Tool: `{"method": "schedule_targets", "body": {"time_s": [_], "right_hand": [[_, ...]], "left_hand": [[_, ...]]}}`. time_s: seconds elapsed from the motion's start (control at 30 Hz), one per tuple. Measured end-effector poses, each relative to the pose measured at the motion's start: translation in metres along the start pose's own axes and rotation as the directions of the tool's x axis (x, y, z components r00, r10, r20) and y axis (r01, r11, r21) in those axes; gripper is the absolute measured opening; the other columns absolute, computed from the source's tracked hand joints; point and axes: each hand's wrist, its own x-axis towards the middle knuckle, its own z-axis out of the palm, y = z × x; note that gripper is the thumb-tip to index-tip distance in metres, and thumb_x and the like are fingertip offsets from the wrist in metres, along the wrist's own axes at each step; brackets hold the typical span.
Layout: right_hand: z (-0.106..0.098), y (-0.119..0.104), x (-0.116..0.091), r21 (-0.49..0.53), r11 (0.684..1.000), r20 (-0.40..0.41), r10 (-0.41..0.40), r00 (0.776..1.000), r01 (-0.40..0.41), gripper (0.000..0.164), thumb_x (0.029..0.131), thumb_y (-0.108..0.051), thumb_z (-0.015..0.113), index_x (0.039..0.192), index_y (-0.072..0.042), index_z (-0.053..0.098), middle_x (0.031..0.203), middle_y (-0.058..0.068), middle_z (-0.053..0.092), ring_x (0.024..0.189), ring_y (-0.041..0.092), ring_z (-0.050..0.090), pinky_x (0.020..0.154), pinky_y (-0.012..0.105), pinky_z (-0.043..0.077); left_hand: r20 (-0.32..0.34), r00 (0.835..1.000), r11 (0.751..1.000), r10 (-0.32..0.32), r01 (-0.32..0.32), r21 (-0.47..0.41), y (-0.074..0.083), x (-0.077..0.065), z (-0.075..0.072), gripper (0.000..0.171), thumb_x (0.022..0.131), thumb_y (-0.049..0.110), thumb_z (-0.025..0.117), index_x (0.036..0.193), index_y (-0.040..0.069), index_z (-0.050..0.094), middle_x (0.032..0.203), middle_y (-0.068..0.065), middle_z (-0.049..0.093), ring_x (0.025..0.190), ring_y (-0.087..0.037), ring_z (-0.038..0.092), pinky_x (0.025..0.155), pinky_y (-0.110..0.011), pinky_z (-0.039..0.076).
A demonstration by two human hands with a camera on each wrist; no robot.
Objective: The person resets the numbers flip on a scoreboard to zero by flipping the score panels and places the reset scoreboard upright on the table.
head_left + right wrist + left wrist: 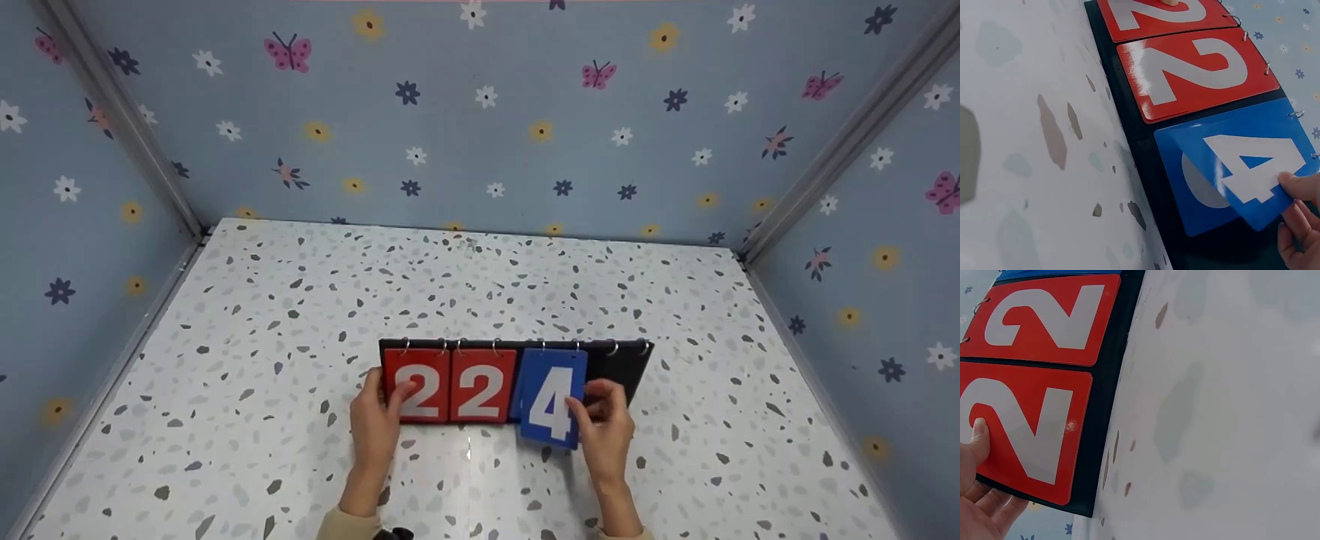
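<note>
4 card (pixel 550 394) right of 2 cards (pixel 482 386) on flip board (pixel 627 363), wall (pixel 450 67) behind table (pixel 255 322)

Glossy, plastic-looking red cards (pixel 1022 433) shine at the left grip (pixel 377 427), while a smooth, glossy blue card (pixel 553 397) catches light in the right grip (pixel 606 435); shiny metal rings (pixel 543 345) arc above both, over a smooth-looking tabletop (pixel 300 315).

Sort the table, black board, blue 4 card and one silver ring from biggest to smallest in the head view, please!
1. Table
2. Black board, whole outline
3. Blue 4 card
4. Silver ring
</note>
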Motion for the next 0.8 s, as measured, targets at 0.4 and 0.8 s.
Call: {"method": "schedule_targets", "body": {"time_s": [0.4, 0.8], "right_hand": [[-0.019, 0.003, 0.006, 0.213, 0.977, 0.235, -0.082, 0.969, 0.031, 0.016, 0.081, 0.017, 0.054, 0.094, 0.012, 0.063, 0.084, 0.021, 0.061, 0.07, 0.019, 0.059, 0.061, 0.021, 0.049], [-0.033, -0.001, 0.019, 0.279, 0.945, 0.294, -0.255, 0.921, 0.172, 0.027, 0.071, 0.027, 0.056, 0.092, 0.013, 0.064, 0.083, 0.021, 0.06, 0.073, 0.015, 0.057, 0.059, 0.015, 0.045]], "left_hand": [[-0.002, 1.0, 1.0, -0.008, 0.008, 0.005, 0.001, 0.001, -0.001, 0.034, 0.078, 0.023, 0.069, 0.102, 0.004, 0.054, 0.095, -0.008, 0.065, 0.084, -0.016, 0.06, 0.073, -0.035, 0.049], [0.005, 1.0, 1.0, -0.012, 0.012, 0.008, 0.0, 0.001, 0.0, 0.033, 0.078, 0.022, 0.069, 0.102, 0.004, 0.054, 0.094, -0.008, 0.065, 0.083, -0.015, 0.059, 0.072, -0.035, 0.048]]}}
